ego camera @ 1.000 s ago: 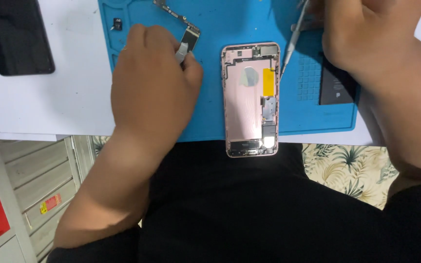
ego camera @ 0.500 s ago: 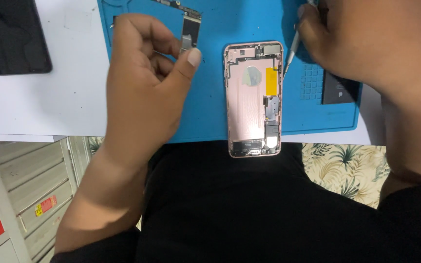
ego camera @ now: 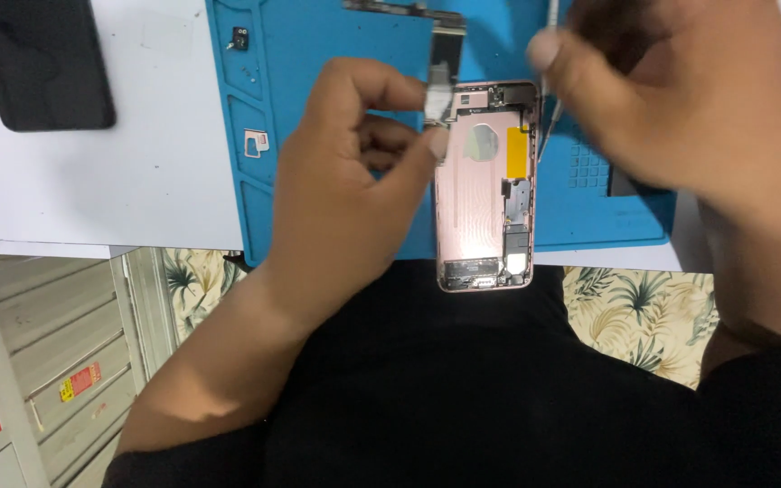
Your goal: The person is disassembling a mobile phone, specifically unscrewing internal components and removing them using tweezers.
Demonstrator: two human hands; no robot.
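Left hand (ego camera: 354, 181) fingers are being pinched narrowly around a small grey metal part (ego camera: 437, 95), which is being held just above the top left corner of the opened pink phone housing (ego camera: 484, 185). That housing is lying just to the right of the hand, its long axis running away from the person, its near end hanging over the edge of the blue work mat (ego camera: 336, 54). The left hand is the nearer one to the housing's top corner. The right hand (ego camera: 680, 99) is being held closed around a thin metal tool (ego camera: 549, 54), whose tip is being pointed down beside the housing's right edge. A circuit board strip (ego camera: 409, 11) is lying at the mat's far side. A black phone screen (ego camera: 42, 59) is resting on the white table (ego camera: 137, 181), well apart.
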